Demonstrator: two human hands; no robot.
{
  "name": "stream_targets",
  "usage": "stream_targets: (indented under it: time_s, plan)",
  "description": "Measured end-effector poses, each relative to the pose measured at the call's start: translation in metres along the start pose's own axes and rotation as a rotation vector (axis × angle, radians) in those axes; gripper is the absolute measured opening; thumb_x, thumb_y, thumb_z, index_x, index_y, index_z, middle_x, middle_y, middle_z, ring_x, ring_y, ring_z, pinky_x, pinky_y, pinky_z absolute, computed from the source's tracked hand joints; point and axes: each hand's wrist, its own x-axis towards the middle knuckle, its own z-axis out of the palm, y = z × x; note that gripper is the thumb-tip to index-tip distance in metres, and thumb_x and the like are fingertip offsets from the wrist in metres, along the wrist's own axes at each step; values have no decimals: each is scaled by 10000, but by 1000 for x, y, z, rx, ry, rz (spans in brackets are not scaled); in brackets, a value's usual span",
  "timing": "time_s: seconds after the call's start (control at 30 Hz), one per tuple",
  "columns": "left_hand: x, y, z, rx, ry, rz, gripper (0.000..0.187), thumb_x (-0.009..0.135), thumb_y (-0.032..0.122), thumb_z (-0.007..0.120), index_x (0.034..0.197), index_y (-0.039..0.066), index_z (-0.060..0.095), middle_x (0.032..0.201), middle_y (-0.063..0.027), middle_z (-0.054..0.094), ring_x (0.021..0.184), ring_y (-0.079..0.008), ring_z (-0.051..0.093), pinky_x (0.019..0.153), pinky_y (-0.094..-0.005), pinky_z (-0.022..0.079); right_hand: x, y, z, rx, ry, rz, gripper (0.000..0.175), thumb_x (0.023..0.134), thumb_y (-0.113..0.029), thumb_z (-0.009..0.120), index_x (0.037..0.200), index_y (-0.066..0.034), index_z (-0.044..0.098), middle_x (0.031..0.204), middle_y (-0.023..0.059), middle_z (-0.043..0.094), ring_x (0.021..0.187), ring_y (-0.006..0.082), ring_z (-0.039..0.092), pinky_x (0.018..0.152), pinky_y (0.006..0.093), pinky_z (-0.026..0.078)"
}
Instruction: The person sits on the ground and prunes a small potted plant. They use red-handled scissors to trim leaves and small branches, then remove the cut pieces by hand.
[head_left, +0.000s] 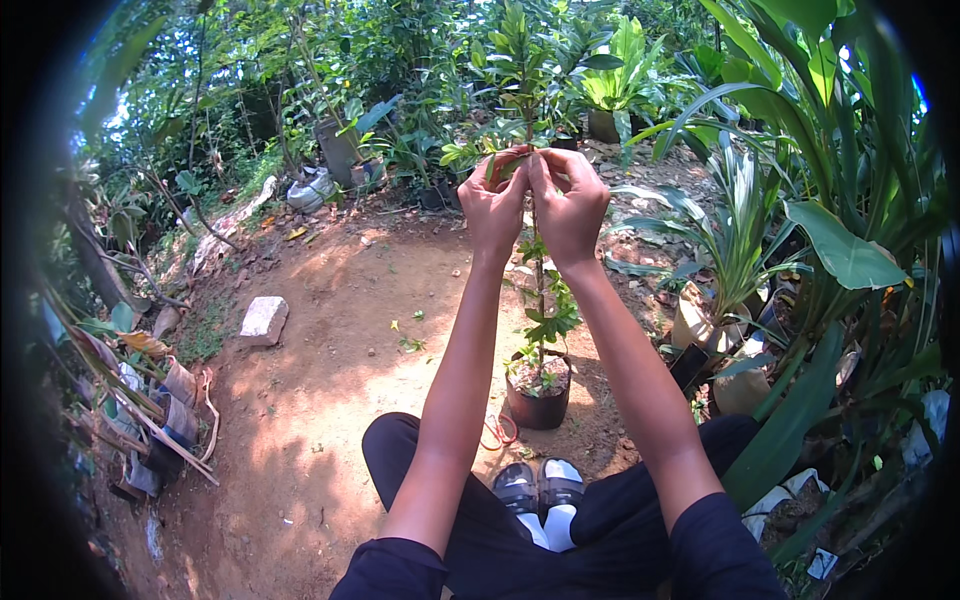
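Observation:
A tall, thin-stemmed potted plant (540, 292) stands upright before my feet in a dark round pot (537, 405) filled with soil. Both my hands are raised to its upper stem, thumbs and fingertips pinched together. My left hand (495, 199) has a few leaves between and behind its fingers. Touching it at the fingertips, my right hand (570, 199) pinches at the stem; the exact point of grip is hidden by the fingers. Above them the leafy top (525, 75) of the plant rises. Red-handled scissors (499, 433) lie on the ground left of the pot.
A pale stone block (264, 321) rests on the bare earth (322, 375) at left, and cut leaves (411, 343) are scattered nearby. Bagged plants (169, 420) line the left edge. Broad-leaved plants (844, 247) crowd the right. My sandalled feet (538, 487) are close to the pot.

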Motion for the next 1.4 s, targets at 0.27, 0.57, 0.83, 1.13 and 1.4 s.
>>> stream_targets:
  time_s: [0.27,0.57,0.83,1.13,1.4]
  plan:
    - [-7,18,0,77,-9,111,236,914,144,716,1057,-43,708,972,-90,726,852,-117,668,759,-264,556,1,0,-2,-19,-38,-101,153,902,-77,710,973,56,683,907,125,704,814,184,721,753,305,591]
    - [1,27,2,320,66,-25,319,925,255,709,1016,-51,718,869,-67,736,777,-104,678,689,-257,545,1,2,1,67,-56,128,155,934,-96,684,1001,44,690,928,105,721,820,143,701,735,280,576]
    - [4,25,-6,303,39,-56,336,928,274,707,1041,-43,719,882,-59,741,778,-102,684,705,-249,550,3,9,3,493,-50,469,196,944,-125,684,1016,56,695,910,87,732,777,109,673,697,258,548]
    - [9,20,-14,163,-54,-52,308,945,235,696,1078,-43,710,922,-85,741,817,-118,690,774,-269,558,11,16,-8,604,-156,572,220,927,-135,713,1060,40,695,921,84,733,809,104,673,735,254,539]
    - [6,29,-5,313,35,-51,271,911,204,739,1061,-22,717,873,-72,740,738,-99,670,645,-245,529,17,12,-13,420,-309,484,277,964,-127,649,1173,54,667,1025,106,727,871,131,680,791,271,541]
